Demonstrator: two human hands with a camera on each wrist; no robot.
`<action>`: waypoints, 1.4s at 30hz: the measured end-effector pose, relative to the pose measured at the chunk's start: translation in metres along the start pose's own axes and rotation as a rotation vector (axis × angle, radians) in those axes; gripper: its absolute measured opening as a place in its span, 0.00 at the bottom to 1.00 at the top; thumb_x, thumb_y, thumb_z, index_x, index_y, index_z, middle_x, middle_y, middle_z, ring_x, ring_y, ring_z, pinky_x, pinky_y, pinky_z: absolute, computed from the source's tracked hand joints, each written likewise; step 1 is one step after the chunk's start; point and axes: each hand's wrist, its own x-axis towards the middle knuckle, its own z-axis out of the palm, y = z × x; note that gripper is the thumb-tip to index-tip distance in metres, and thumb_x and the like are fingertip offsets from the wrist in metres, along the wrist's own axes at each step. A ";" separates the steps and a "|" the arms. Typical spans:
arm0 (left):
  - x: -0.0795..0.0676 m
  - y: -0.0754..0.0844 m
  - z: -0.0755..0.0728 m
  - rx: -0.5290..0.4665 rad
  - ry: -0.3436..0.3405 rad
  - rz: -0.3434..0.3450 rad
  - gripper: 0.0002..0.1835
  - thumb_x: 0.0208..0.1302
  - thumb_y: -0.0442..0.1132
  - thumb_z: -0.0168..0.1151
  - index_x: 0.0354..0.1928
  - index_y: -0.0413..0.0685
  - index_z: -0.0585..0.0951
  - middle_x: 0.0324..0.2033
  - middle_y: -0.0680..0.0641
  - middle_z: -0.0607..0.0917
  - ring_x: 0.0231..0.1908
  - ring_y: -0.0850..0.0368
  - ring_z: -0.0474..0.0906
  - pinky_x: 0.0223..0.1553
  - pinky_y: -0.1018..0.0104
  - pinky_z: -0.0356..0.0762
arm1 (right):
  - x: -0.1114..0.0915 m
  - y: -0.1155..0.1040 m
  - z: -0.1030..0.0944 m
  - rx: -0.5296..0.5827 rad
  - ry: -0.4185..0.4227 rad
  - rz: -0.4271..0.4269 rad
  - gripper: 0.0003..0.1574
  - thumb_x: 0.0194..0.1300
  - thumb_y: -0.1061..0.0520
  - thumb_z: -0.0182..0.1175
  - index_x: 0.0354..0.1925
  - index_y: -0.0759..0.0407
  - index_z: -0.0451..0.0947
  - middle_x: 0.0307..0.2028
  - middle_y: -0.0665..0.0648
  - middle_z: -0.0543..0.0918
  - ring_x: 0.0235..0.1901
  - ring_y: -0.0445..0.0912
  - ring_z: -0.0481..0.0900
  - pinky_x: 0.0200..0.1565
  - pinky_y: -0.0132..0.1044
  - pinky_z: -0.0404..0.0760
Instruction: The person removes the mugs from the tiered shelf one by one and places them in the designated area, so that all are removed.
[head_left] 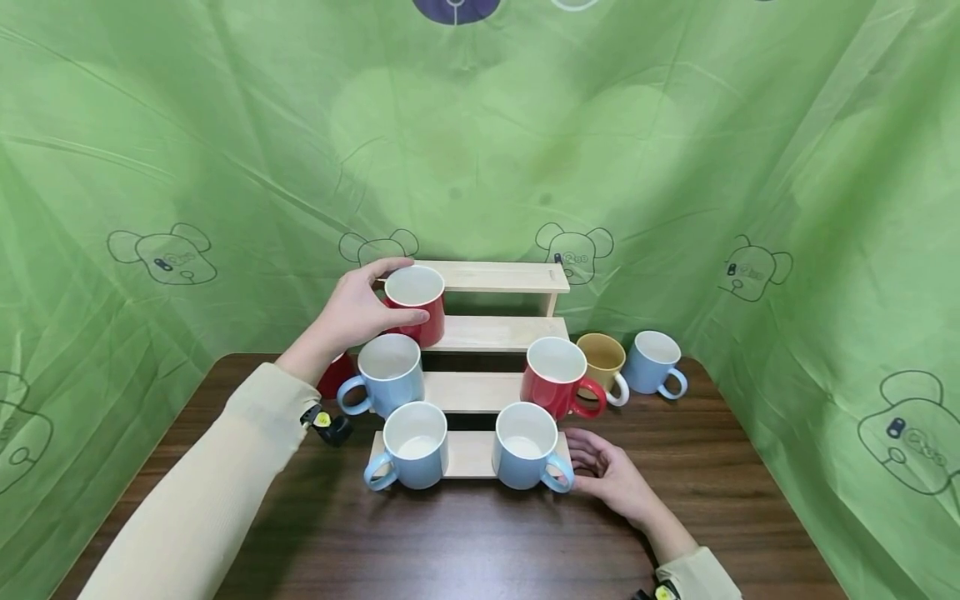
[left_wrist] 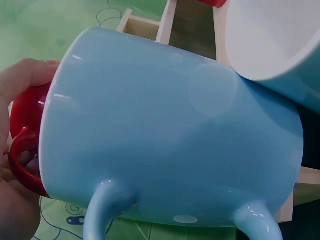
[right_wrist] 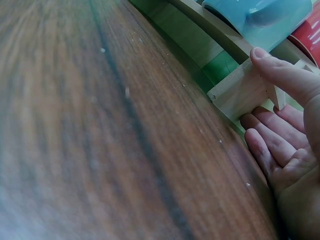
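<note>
My left hand [head_left: 363, 304] grips a red mug [head_left: 431, 321] with a white inside, thumb at its front and fingers behind. The mug is at the left end of the third tier of a stepped wooden rack [head_left: 498, 333]; whether it touches the wood cannot be told. In the left wrist view a light blue mug [left_wrist: 165, 130] hides most of that red mug [left_wrist: 30, 112]. My right hand [head_left: 611, 479] holds the right end of the rack's lowest tier, thumb on the board [right_wrist: 245, 87] and fingers by its end support, beside a light blue mug [head_left: 525, 450].
Another light blue mug [head_left: 415, 446] stands on the lowest tier's left. Above are a light blue mug [head_left: 392, 379] and a red mug [head_left: 551, 379]. A yellow mug [head_left: 600, 358] and a blue mug [head_left: 651, 362] stand right of the rack; red [head_left: 337, 379] shows behind my left wrist.
</note>
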 end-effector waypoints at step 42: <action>-0.025 0.028 -0.061 -0.071 0.226 0.124 0.42 0.55 0.42 0.88 0.73 0.53 0.81 0.60 0.49 0.87 0.57 0.58 0.81 0.52 0.68 0.78 | -0.001 -0.002 0.003 -0.006 0.012 -0.013 0.45 0.68 0.65 0.75 0.77 0.71 0.67 0.66 0.70 0.82 0.60 0.44 0.86 0.63 0.31 0.81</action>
